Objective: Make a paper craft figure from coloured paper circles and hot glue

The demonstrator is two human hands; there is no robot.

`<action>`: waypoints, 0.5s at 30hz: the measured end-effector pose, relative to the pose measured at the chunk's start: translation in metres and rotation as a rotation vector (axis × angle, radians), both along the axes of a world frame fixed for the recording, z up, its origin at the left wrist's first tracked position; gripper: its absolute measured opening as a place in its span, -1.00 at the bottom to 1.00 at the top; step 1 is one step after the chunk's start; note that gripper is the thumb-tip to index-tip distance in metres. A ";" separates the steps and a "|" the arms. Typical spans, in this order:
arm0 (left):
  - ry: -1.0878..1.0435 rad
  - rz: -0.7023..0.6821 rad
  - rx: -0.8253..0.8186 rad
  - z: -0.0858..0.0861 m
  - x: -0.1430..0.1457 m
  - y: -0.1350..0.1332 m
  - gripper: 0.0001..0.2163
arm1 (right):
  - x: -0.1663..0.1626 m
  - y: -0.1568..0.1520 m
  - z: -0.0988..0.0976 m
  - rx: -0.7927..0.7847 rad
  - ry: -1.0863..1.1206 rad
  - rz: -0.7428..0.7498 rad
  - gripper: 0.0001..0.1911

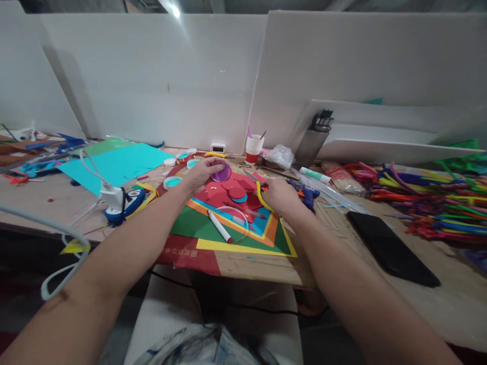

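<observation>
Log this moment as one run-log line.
left hand: holds purple disc | right hand: holds yellow strip | under both: red sheet with cut circles | pen lies in front

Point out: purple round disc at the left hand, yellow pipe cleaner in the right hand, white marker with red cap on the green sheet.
purple round disc (221, 173), head view, on its exposed face.
yellow pipe cleaner (260, 195), head view, mid-curve.
white marker with red cap (218, 226), head view, mid-barrel.
</observation>
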State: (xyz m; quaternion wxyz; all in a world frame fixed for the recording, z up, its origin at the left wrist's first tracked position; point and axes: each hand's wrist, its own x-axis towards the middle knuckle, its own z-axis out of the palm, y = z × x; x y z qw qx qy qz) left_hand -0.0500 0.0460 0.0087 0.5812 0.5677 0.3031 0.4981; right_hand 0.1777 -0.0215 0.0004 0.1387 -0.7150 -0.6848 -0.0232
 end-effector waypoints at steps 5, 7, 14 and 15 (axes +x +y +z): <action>0.034 0.025 0.079 0.001 0.003 -0.003 -0.83 | -0.005 0.005 0.007 0.287 0.235 0.205 -0.60; 0.050 0.058 0.092 0.003 0.004 -0.005 -0.85 | -0.009 0.005 0.009 0.357 0.355 0.279 -0.55; 0.244 0.011 0.099 -0.003 0.014 -0.018 -0.89 | -0.025 -0.006 0.003 0.309 0.842 0.416 -0.53; 0.268 0.007 0.132 -0.004 0.016 -0.020 -0.89 | -0.026 -0.007 0.003 0.291 0.862 0.423 -0.52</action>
